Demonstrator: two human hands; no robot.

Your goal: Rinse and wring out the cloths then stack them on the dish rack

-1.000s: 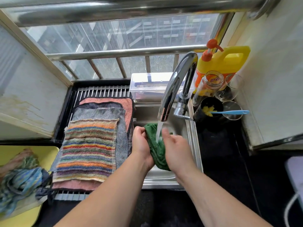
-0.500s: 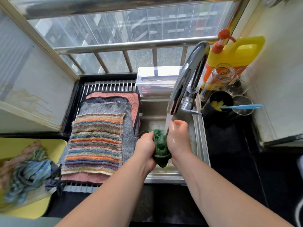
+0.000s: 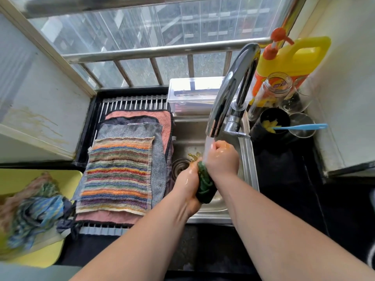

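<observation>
Squeezing hard now — the left hand (image 3: 187, 179) and right hand (image 3: 222, 159) are curled tight round the green cloth (image 3: 205, 185), which was looser a moment ago and is now a twisted roll over the sink (image 3: 251, 169), under the tap (image 3: 231, 92). It looks nearly wrung — so it can soon join the pile (image 3: 119, 171) on the rack (image 3: 132, 103).

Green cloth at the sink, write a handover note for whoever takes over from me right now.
Left hand: grips the green cloth.
Right hand: grips it farther up, under the water running from the faucet, over the sink.
Done: four cloths lie stacked on the dish rack, striped cloth on top.
Left: finish wringing the green cloth, lay it on the stack, then do the bunched cloths on the yellow tray.
</observation>
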